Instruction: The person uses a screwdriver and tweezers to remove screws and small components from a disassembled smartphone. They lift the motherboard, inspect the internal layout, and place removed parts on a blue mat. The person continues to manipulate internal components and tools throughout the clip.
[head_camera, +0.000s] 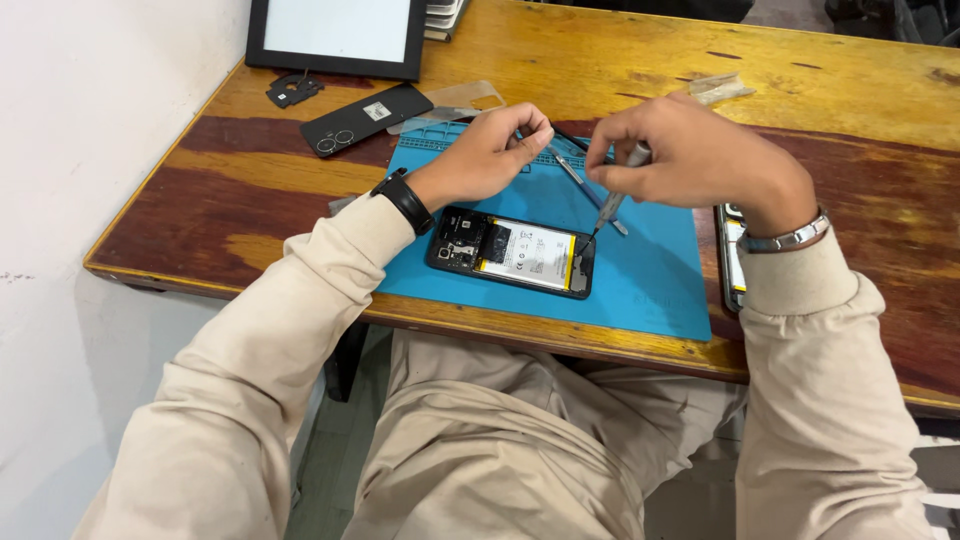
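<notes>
An opened black phone (511, 252) with its back removed lies on a blue work mat (640, 280), showing a white battery and the circuit board. My right hand (690, 155) grips a slim grey screwdriver (612, 200) whose tip touches the phone's right end. My left hand (492, 152) hovers above the mat behind the phone with fingers curled, pinching the end of thin metal tweezers (570, 165). A black watch sits on my left wrist and a metal bracelet on my right.
The black back cover (365, 118) and a small black part (293, 89) lie on the wooden table (250, 200) at back left, near a black-framed white panel (338, 35). Another device (731, 255) lies at the mat's right edge. A white wall stands at left.
</notes>
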